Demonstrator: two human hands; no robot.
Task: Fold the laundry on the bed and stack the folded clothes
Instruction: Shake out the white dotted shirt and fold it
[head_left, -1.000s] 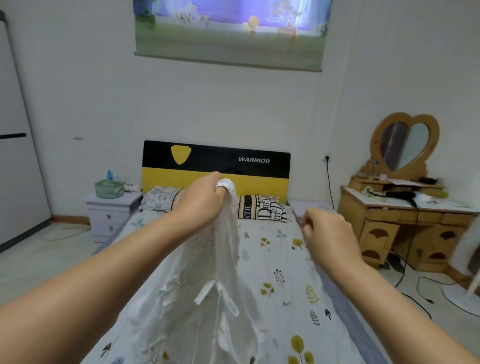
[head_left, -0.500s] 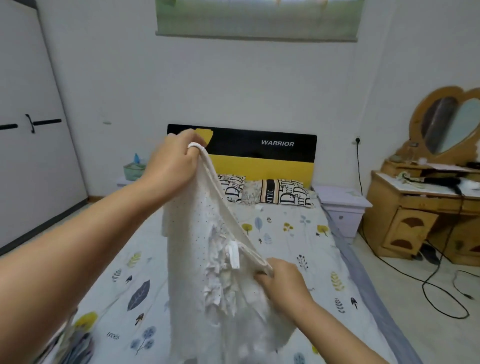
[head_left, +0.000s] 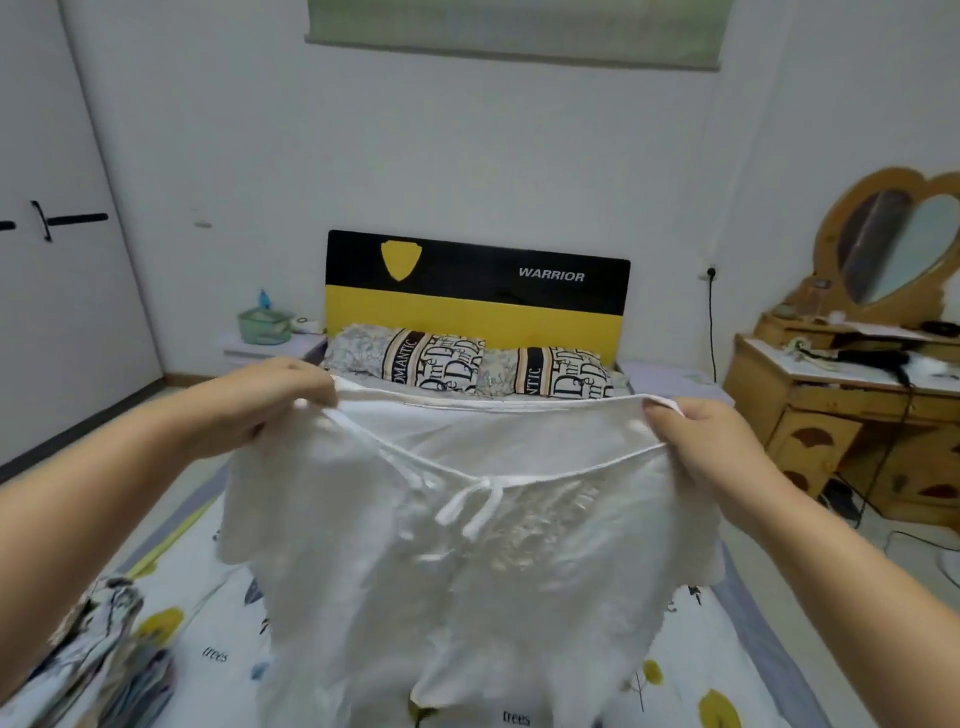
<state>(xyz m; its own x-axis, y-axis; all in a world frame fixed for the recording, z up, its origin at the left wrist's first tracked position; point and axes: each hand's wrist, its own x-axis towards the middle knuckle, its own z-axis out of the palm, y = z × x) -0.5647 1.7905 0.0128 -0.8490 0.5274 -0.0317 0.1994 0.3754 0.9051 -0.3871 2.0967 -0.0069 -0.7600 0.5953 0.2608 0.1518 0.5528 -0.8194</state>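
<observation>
While held up by both top corners, white garment (head_left: 467, 545) spread wide and hanging above the near half of the bed (head_left: 218, 613), front facing the camera, small tie bow at centre. Left hand (head_left: 270, 405) pinching the left shoulder corner between thumb and curled fingers; right hand (head_left: 711, 452) gripping the right shoulder corner the same way, top edge pulled taut between the two. Lower hem dropping out of view at the near edge, so unclear whether touching the sheet.

By way of progress: this piece opened out and squared up, not yet laid flat, no fold made in it. A heap of patterned clothes (head_left: 88, 665) at the near left on the bed, too blurred to judge as folded stack or unsorted pile. Probably the start of this garment's fold, with laying down, folding and stacking all left.

Against half a second ago: then bunched and dangling from the raised left hand alone, right hand low and reaching into the cloth for the second strap. Now both hands level and well apart, cloth stretched flat between. Left hand lowered, right hand raised and moved out to the right.
</observation>
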